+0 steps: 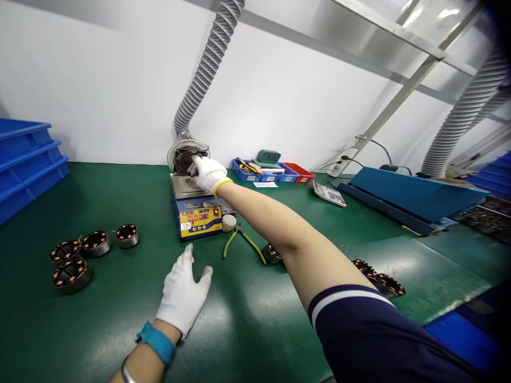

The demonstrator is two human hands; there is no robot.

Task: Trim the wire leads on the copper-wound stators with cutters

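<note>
My right hand (209, 174), in a white glove with a yellow cuff edge, reaches over the metal top of the solder pot (199, 221), which has a red digital readout on its yellow front. Its fingers are closed around a small grey, metallic-looking piece (192, 169), mostly hidden, just before the fume extractor hood (181, 159). My left hand (184, 290), also gloved in white, is low over the green bench in front of the pot, thumb and fingers apart, holding nothing. Green-handled cutters (243, 242) lie spread beside a small round white tub (229, 222).
Several wound motor stators (96, 243) stand at left; others (389, 285) are at right, one partly behind my right arm. Blue crates (27, 159) are stacked far left. Small parts bins (269, 175), a clock (269, 156), a calculator (329, 193) and a blue sloped stand (411, 197) line the back.
</note>
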